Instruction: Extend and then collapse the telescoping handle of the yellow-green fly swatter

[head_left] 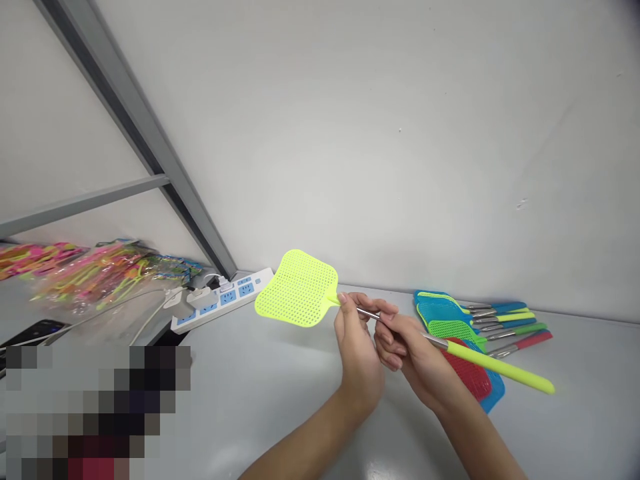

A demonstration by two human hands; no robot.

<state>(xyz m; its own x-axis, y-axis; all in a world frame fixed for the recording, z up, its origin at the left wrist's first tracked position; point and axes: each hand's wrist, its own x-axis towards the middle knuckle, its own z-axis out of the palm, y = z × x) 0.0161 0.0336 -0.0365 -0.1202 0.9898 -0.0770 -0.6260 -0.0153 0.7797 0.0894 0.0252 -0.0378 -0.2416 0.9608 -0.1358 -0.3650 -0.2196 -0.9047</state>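
Observation:
I hold a neon-yellow fly swatter (299, 288) above the table, its mesh head pointing left and its yellow handle reaching down to the right. My left hand (356, 347) pinches the metal rod just behind the mesh head. My right hand (411, 353) grips the rod a little further along, near where the yellow handle starts. Both hands sit close together, thumbs on top of the rod.
A pile of several fly swatters (470, 327) in blue, green, red and yellow lies on the table (280, 400) at the right. A white power strip (223, 299) with plugs sits by the wall. Bags of colourful items (100, 270) lie at the left, near a grey metal frame (150, 140).

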